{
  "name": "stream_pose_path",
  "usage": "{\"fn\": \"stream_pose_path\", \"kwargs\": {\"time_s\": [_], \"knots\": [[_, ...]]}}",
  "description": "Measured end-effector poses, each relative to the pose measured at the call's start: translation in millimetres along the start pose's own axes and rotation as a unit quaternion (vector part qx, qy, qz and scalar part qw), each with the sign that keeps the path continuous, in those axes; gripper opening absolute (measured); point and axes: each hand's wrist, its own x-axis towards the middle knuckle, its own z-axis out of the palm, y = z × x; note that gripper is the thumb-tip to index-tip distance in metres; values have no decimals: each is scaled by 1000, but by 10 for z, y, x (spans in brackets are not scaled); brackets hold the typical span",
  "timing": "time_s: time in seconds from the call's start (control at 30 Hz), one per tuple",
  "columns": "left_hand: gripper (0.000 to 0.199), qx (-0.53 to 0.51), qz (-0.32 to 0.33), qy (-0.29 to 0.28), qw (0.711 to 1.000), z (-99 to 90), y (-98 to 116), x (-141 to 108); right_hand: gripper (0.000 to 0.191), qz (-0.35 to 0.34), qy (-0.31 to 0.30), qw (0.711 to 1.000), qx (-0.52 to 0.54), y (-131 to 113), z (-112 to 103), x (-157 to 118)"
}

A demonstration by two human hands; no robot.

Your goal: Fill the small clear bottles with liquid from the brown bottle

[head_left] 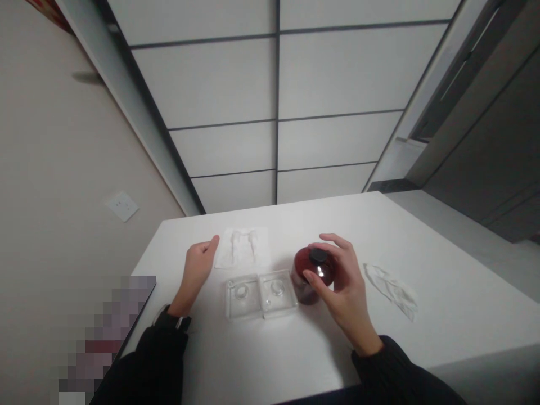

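Observation:
My right hand point(348, 281) is around the upper part of a dark red-brown bottle point(306, 289) with a black cap point(318, 256). The thumb lies on the bottle's near shoulder, a finger rests at its far side, and another finger is raised. My left hand point(199, 267) is held above the table's left side, fingers curled in and thumb pointing up; nothing shows in it. Left of the bottle sit two clear square dishes point(242, 309), point(280, 306) side by side, each with a round ring inside. Behind them lies a white sheet point(262, 247) with a translucent, wrinkled piece point(243, 247) on it.
A crumpled white glove or cloth point(391, 289) lies right of my right hand. All of this is on a white table point(236, 360). White panelled doors point(228, 84) stand behind it, and a wall with a socket point(122, 206) is at the left.

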Motion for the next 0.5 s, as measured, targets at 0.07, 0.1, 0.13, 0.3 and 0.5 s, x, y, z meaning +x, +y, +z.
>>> {"fn": "stream_pose_path", "kwargs": {"time_s": [0.07,0.1,0.13,0.3,0.5], "knots": [[35,0,1,-1,1000,0,2,1,41,1,11,999,41,-10,1,8],[35,1,1,-2,1000,0,6,1,43,5,13,998,54,-15,0,13],[35,1,1,-4,1000,0,10,1,44,6,7,999,47,-21,-1,19],[34,8,-3,-9,1000,2,38,-11,33,-1,-22,1000,-9,-31,-10,32],[35,14,-7,-12,1000,12,53,-26,39,8,-42,999,-21,-40,-19,36]]}}
